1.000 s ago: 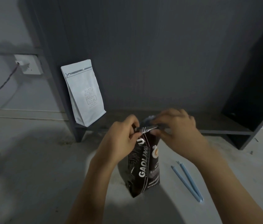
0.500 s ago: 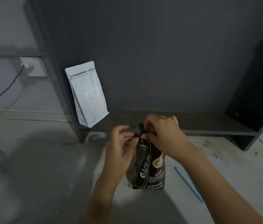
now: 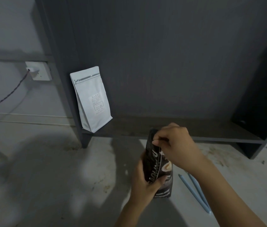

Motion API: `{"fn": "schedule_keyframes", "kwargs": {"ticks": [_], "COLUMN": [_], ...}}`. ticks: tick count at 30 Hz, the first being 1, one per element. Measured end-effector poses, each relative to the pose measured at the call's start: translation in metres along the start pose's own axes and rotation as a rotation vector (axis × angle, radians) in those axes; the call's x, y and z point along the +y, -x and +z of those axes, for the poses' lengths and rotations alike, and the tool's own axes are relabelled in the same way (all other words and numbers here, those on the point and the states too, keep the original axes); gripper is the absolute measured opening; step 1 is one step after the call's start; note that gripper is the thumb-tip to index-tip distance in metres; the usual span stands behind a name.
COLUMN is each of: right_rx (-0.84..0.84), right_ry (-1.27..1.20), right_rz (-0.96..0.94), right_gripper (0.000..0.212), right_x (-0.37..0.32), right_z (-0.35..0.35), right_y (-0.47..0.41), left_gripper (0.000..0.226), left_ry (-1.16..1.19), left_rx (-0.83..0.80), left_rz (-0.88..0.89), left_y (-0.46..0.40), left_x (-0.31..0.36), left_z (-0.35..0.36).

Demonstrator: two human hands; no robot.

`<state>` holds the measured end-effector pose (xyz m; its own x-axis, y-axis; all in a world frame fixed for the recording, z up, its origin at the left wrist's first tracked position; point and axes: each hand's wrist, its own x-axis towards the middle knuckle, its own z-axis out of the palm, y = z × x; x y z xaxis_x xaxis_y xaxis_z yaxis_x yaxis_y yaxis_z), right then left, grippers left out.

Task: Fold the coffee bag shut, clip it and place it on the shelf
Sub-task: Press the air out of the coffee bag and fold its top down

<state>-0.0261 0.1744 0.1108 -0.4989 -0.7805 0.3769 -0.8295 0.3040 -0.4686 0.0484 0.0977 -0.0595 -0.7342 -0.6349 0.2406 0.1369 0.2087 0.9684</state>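
Note:
A black coffee bag (image 3: pixel 164 171) with white lettering stands upright on the grey floor in front of the shelf. My left hand (image 3: pixel 143 181) wraps around its middle from the left side. My right hand (image 3: pixel 175 143) pinches the bag's top edge, with the fingers curled over it. A long light-blue clip (image 3: pixel 195 190) lies open on the floor just right of the bag, partly hidden under my right forearm. The dark low shelf (image 3: pixel 195 130) runs behind the bag.
A white coffee bag (image 3: pixel 91 99) stands at the shelf's left end, leaning on the upright. A wall socket (image 3: pixel 38 71) with a cable is at the left. A dark shelf side panel (image 3: pixel 260 112) closes the right.
My left hand has dropped from the bag's top to grip its middle. My right hand stays on the top edge. The view has shifted, so the bag sits further right.

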Motion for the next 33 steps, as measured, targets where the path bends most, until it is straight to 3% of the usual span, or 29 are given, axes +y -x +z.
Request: {"fn": "schedule_keyframes", "kwargs": {"ticks": [5, 11, 17, 21, 27, 33], "right_rx": [0.085, 0.116, 0.1, 0.137, 0.225, 0.278], "right_ry": [-0.011, -0.061, 0.044, -0.011, -0.114, -0.021], "right_rz": [0.0, 0.035, 0.054, 0.072, 0.084, 0.122], "right_gripper": [0.012, 0.016, 0.012, 0.015, 0.021, 0.019], "right_x": [-0.001, 0.002, 0.01, 0.01, 0.014, 0.021], "right_z": [0.0, 0.006, -0.002, 0.0, -0.001, 0.001], "right_y": [0.007, 0.014, 0.008, 0.009, 0.013, 0.011], "left_gripper": [0.069, 0.056, 0.066, 0.071, 0.052, 0.037], "left_ry": [-0.025, -0.029, -0.105, -0.208, -0.188, -0.107], "left_rx": [0.115, 0.11, 0.087, 0.104, 0.119, 0.17], "left_rz": [-0.037, -0.069, 0.046, 0.099, 0.131, 0.103], "left_y": [-0.003, -0.007, -0.002, 0.005, 0.004, 0.003], "left_x": [-0.015, -0.027, -0.029, -0.039, -0.043, -0.045], "left_z": [0.004, 0.003, 0.001, 0.005, 0.008, 0.013]}}
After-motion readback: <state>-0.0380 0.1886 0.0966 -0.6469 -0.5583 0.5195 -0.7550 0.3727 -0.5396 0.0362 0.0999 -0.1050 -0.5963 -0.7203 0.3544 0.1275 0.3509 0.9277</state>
